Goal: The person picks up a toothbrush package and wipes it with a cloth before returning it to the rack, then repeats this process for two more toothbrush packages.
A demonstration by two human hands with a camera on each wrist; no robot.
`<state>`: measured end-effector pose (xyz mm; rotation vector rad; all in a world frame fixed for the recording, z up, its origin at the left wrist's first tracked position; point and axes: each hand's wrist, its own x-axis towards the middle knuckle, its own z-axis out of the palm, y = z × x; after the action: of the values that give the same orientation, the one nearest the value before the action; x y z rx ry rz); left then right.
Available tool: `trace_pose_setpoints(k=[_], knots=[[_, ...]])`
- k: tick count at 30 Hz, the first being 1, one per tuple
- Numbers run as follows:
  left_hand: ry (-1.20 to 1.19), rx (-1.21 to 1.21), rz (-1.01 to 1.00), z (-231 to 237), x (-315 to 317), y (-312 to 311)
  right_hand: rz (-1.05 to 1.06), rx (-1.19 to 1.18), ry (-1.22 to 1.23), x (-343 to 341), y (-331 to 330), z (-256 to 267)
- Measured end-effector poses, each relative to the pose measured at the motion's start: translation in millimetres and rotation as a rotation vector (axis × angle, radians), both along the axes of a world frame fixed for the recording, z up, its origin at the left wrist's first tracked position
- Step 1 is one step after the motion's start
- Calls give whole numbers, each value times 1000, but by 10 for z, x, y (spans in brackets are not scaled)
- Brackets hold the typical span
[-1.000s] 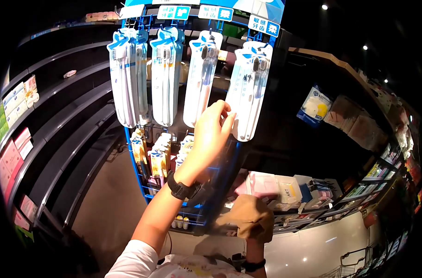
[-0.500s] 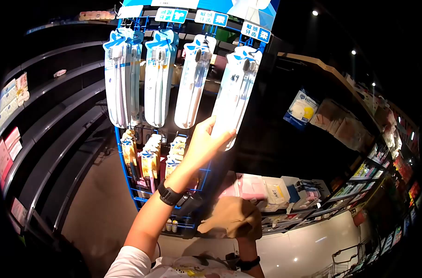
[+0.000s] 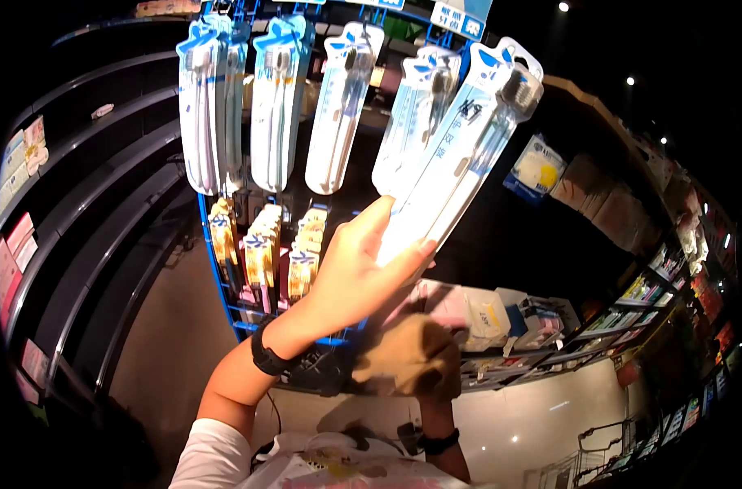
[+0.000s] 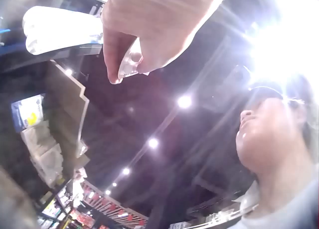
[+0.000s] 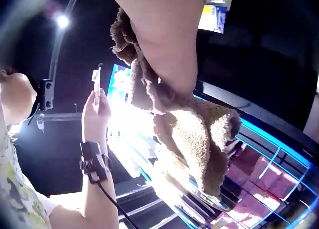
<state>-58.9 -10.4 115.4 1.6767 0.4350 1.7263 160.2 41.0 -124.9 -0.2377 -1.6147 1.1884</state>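
Note:
The left hand (image 3: 355, 265) pinches the lower end of a packaged toothbrush pack (image 3: 467, 151), tilted to the right in front of the rack. Behind it another pack (image 3: 420, 106) hangs at the rack's right. In the left wrist view the left hand (image 4: 149, 27) holds the clear package edge (image 4: 130, 59) between thumb and fingers. The right hand (image 5: 167, 39) grips a brown cloth (image 5: 187, 139), which covers its fingers. Low in the head view hangs the same cloth (image 3: 412, 354), in front of the rack's lower right.
More toothbrush packs (image 3: 279, 106) hang on the blue wire rack (image 3: 216, 281), with smaller packs (image 3: 261, 244) below. Dark shelves (image 3: 118, 175) curve along the left. Boxes (image 3: 485, 318) sit on a low shelf at right; a shopping cart (image 3: 599, 452) stands at the lower right.
The left hand has drawn the front pack off the rack's right side, toward the camera, and tilted it right. Another pack behind has come into view. The cloth stays low.

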Motion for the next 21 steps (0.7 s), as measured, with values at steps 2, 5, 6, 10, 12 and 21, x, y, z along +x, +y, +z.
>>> trace_pose_setpoints(k=[2, 5, 6, 10, 12, 21], knots=[[219, -35, 28, -294, -95, 15, -357, 5, 64, -106, -169, 167], [246, -127, -46, -654, -52, -105, -498, 108, -57, -225, -509, 702], [294, -194, -51, -732, -38, -171, -488, 82, -31, -253, -581, 833], [320, -166, 58, -1070, 64, -338, -458, -21, 25, -478, -743, 1068], [201, -43, 46, -1188, 58, -367, -452, -80, 37, -617, -789, 1036], [484, -230, 216, -1361, -184, -540, -142, -474, 331, -783, -765, 880]])
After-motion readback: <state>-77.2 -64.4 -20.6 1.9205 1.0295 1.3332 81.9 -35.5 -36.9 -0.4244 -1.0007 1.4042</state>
